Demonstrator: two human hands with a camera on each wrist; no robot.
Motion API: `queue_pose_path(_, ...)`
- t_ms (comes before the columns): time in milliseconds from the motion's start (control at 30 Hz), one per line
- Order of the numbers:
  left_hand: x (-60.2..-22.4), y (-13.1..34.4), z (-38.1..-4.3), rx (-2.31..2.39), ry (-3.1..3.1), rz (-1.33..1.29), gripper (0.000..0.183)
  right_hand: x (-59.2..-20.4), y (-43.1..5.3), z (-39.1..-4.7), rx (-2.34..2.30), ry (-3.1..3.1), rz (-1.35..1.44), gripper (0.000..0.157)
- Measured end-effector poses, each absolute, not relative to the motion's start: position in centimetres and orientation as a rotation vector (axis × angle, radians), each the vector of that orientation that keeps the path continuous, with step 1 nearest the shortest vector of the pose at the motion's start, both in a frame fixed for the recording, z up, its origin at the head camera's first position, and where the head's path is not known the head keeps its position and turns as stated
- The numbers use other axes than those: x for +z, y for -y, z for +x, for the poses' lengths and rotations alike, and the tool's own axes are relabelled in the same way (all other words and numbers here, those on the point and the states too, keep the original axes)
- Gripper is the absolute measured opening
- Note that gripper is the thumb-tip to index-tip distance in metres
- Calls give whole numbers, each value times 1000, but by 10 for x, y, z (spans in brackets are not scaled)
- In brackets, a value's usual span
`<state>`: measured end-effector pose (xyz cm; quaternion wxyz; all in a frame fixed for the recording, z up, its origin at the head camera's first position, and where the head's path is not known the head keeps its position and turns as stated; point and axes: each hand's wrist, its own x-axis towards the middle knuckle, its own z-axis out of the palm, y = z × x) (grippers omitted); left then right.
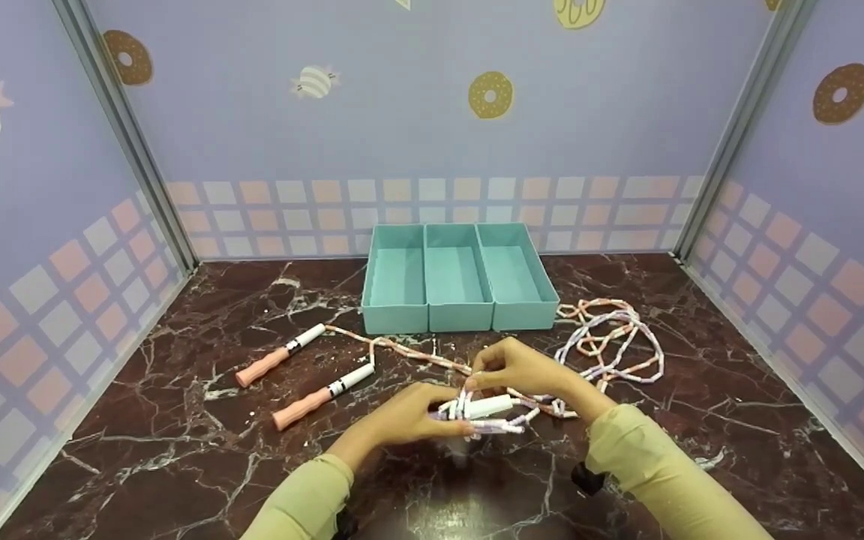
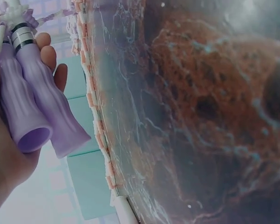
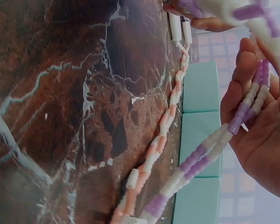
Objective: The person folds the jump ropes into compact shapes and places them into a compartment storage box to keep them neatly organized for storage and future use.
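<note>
Over a marble table (image 1: 199, 457), near a teal tray (image 1: 462, 317), a person's left hand (image 1: 411, 414) grips two purple handles (image 2: 46, 88) — fingers curled round — while the right hand (image 1: 526, 373) pinches their beaded cord (image 3: 196, 165), apparently winding it; another snug turn seems needed.

Purple handles (image 2: 49, 88) look like smooth, kinda satiny plastic from over here, tabletop (image 1: 192, 465) is super glossy marble-look, teal tray (image 1: 462, 317) seems matt, sleeves (image 1: 664, 469) are matt cloth.

head: high, forward-down | wrist views: close, sideways | shared: teal tray (image 1: 460, 317)
</note>
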<state>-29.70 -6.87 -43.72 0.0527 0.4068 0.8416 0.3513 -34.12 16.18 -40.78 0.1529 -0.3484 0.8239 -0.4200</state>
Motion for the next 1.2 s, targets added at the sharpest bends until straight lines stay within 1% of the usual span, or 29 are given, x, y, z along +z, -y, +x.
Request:
queue_pose_path(233,-437,69,-297,1194,-2505,1182,26,-420,-163,-345,-1407,-2308,-973,17)
queue_pose_path(367,-437,70,-297,1265,-2493,1115,25,-429,-159,-343,-1575,-2258,-966,23)
queue_pose_path(467,-438,69,-298,1358,-2463,1017,24,-436,-156,-342,-1713,-2241,-1068,29)
queue_pose_path(567,-439,69,-298,1474,-2416,902,23,-444,-154,-342,-1791,-2302,-1249,27)
queue_pose_path(633,-438,68,-298,1541,-2392,829,25,-448,-153,-341,-1813,-2399,-1301,24)
queue_pose_path(700,-437,67,-297,1619,-2361,755,29,-450,-150,-339,-1829,-2493,-1240,26)
queue_pose_path(867,-435,64,-298,1789,-2275,637,47,-446,-143,-327,-1808,-2653,-882,22)
queue_pose_path(967,-435,63,-299,1847,-2249,622,51,-449,-142,-324,-1748,-2723,-850,18)
queue_pose_path(1033,-434,63,-300,1871,-2256,599,48,-454,-143,-325,-1722,-2753,-905,16)
queue_pose_path(1133,-435,62,-301,1882,-2294,563,39,-456,-143,-325,-1671,-2794,-998,10)
queue_pose_path(1200,-435,62,-303,1895,-2303,551,34,-457,-144,-324,-1623,-2824,-1056,10)
